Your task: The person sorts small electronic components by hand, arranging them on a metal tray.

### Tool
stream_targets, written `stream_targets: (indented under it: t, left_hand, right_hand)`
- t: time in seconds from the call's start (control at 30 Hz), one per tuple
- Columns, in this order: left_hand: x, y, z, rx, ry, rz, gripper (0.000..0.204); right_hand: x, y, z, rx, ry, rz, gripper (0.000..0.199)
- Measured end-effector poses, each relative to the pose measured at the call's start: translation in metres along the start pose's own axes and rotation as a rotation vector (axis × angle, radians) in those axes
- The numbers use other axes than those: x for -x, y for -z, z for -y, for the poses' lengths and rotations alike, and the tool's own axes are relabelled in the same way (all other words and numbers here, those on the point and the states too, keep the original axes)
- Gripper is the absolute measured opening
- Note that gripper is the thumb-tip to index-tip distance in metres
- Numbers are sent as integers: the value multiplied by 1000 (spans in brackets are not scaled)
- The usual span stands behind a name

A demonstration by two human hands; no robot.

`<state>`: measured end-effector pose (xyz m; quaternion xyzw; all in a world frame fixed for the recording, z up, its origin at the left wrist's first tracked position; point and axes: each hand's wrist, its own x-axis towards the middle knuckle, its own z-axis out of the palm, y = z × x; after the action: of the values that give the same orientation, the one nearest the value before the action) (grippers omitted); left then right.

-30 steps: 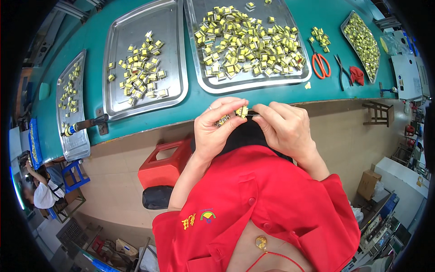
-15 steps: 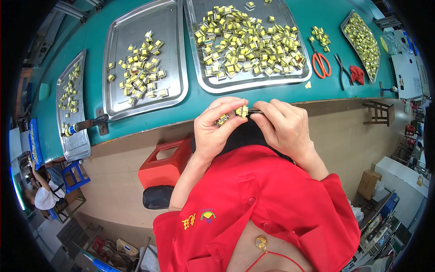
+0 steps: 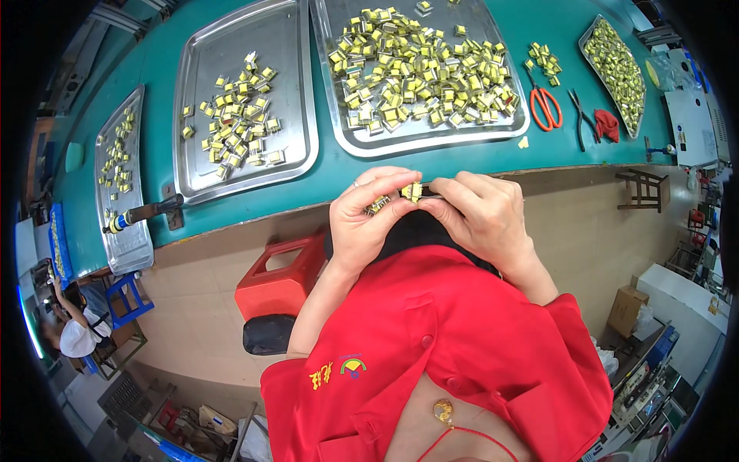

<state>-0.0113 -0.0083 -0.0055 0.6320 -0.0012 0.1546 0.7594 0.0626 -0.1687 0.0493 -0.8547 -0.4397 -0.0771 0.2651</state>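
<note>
Just past the table's front edge, my left hand (image 3: 360, 219) pinches a small yellow-taped transformer (image 3: 412, 192) between thumb and forefinger. More transformers (image 3: 377, 205) with metal pins sit in the curl of that hand. On the other side, my right hand (image 3: 486, 219) is closed around a thin dark tool (image 3: 433, 195); its tip meets the right side of the pinched transformer. Fingers cover most of the tool, so its kind cannot be made out. Beyond my hands, a large metal tray (image 3: 431, 145) carries a heap of similar transformers.
Left of it stand a second metal tray (image 3: 188, 165) and a narrower one (image 3: 131, 250), both with transformers. At right lie orange-handled scissors (image 3: 546, 109), dark pliers (image 3: 583, 123), a red cloth (image 3: 606, 127) and a full tray (image 3: 616, 77). A red stool (image 3: 281, 277) stands below. Another person (image 3: 81, 331) works far left.
My right fingers have moved slightly left, closer to the pinched transformer, and less of the dark tool shows. My left hand keeps its pinch almost in place.
</note>
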Motion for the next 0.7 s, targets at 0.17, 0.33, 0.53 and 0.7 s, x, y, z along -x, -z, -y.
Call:
stream_targets:
  t: [0.17,0.33,0.53,0.7]
  left_hand:
    - [8,9,-10,-10,59,-128,29]
    - [-13,38,-11,570,246,-435,25]
    - [-68,164,-85,793,-242,-817,27]
    - [-72,204,-75,807,-295,-955,24]
  right_hand:
    - [-13,-5,10,-206,-19,-48,13]
    - [-2,-10,-2,-270,-158,-141,10]
    - [6,-14,-3,-316,-139,-105,5]
    - [6,-25,-11,-322,-215,-71,5]
